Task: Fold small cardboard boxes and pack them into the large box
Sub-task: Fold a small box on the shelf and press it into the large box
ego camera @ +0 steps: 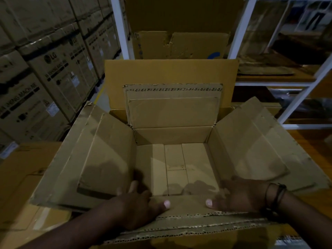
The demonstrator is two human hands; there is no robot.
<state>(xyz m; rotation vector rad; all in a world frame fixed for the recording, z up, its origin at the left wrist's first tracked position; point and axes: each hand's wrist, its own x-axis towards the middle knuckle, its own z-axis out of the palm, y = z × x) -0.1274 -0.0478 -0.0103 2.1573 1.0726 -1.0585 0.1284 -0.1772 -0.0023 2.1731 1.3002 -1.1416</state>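
Mount: riding on the person's head, just behind the large brown cardboard box (170, 137).
Facing: looking forward and steeply down into its open top.
Nearness: sitting close, box filling most of the frame.

Printed cartons (53, 72) are standing stacked in tall columns along the left, with a yellow floor line (100, 94) running beside their base. A white shelving rack (303, 97) is rising at right, carrying flattened cardboard sheets (265, 69) on one shelf. A worn, torn-edged cardboard panel (179, 45) is standing upright at centre rear.
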